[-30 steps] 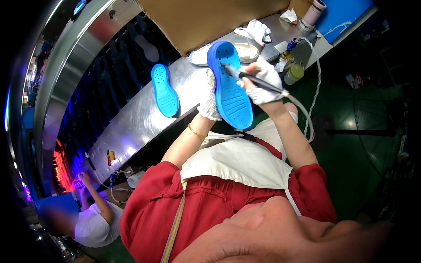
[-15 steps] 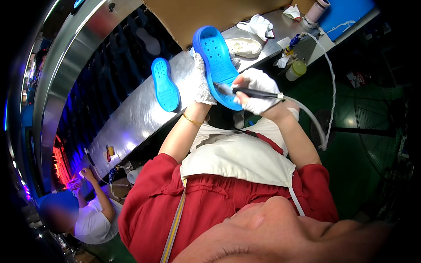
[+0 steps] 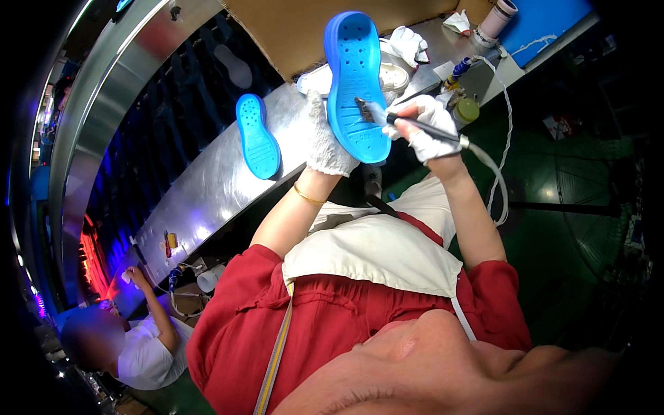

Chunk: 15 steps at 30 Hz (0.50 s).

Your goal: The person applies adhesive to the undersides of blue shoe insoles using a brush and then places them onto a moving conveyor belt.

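My left hand, in a white knit glove, grips a blue shoe sole by its left side and underside. The sole is tilted with its hollow, perforated inner face toward me. My gloved right hand is closed round the black handle of a brush, with bare fingertips showing. A pale hose runs from the handle's back end. The dark bristle tip touches the sole's inner face near the middle. A second blue sole lies on the metal bench to the left.
Behind the held sole, white shoes and a white cloth lie on the metal bench. A pink tumbler and a green-lidded jar stand to the right. A co-worker sits at lower left. Dark machinery runs beyond the bench.
The held sole has moved up and slightly right and stands more upright. The brush has moved up from the sole's lower left edge to its middle. Both hands keep their grip.
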{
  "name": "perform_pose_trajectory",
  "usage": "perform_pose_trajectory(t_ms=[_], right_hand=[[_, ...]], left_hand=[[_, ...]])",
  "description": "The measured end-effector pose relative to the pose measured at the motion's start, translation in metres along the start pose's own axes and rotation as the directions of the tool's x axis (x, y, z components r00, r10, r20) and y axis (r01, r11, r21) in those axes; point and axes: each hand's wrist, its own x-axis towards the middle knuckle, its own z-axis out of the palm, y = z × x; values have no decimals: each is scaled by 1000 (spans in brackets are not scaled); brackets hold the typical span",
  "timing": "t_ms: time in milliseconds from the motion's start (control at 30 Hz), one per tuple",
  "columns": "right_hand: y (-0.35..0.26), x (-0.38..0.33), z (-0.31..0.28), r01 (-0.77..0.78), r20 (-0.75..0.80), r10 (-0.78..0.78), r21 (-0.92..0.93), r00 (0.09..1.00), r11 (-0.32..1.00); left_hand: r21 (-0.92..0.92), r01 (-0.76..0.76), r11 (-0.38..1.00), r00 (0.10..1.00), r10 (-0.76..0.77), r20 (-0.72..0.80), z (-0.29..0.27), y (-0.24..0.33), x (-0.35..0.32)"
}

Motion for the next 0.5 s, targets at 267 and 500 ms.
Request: perform_pose_trajectory(t_ms=[267,500], right_hand=[[1,-7,9,-74,-11,74,61,997,995],[4,-15,27,20,151,-10,-65,988,998]], left_hand=[[173,-87,981,990,105,-97,7,7,5],[146,-96,985,988,112,-107,-7,18,13]])
